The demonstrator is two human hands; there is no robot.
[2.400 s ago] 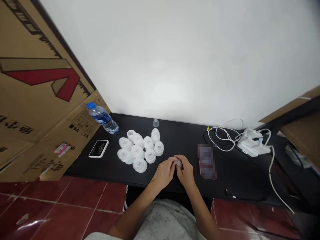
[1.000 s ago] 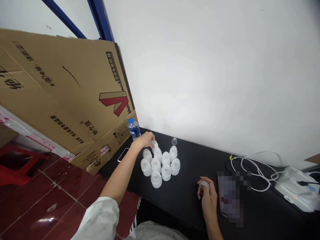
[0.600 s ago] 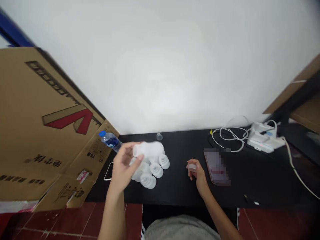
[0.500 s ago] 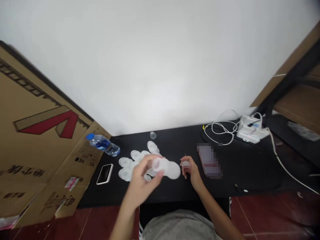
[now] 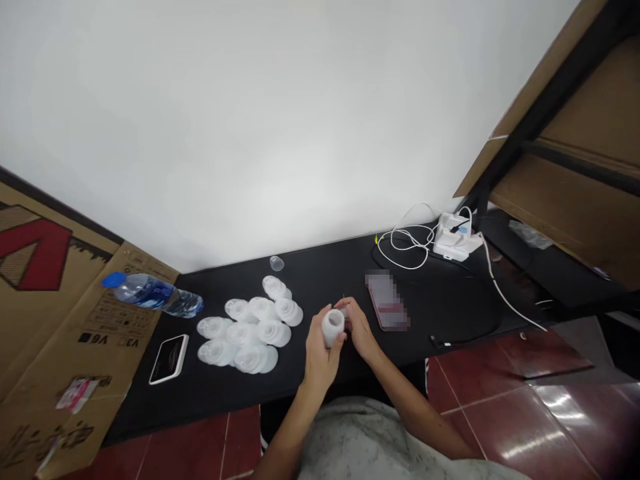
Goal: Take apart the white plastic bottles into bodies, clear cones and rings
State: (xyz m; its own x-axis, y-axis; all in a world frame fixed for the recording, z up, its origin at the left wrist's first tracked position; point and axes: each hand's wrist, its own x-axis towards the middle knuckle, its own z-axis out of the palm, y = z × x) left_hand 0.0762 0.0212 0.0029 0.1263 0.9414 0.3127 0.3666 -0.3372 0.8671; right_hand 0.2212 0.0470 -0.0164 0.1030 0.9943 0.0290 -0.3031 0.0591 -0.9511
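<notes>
Head view, live at the counter: both bare hands meet just in front of the body, busy on one squat, frosted white plastic moulded piece (image 5: 333, 327). The left hand (image 5: 320, 353) has its grip closed around the lower body of the piece, with the rounded end turned up toward the camera. The right hand (image 5: 358, 329) comes in from the other side, fingertips (image 5: 346, 311) at the far edge of the piece. It could be a light touch or a pinch; the view there is too tight to call it.

Step in hand, as I judge it: this single piece is being worked close up, apart from the others. It sits just right of a loose cluster of about ten matching white plastic pieces (image 5: 247, 327), tipped on their sides on the black counter (image 5: 440, 313). Behind that cluster is a small clear plastic cap (image 5: 277, 263), and to its left lie a clear water bottle with a blue cap (image 5: 153, 293) and a white-framed phone (image 5: 169, 359). To its right, past the hands, are a blurred-out phone (image 5: 387, 301) and a white charger with tangled white cables (image 5: 453, 239).

Next move, by my reading: both hands are committed, so reaching the cluster calls for one grip to free up first.
</notes>
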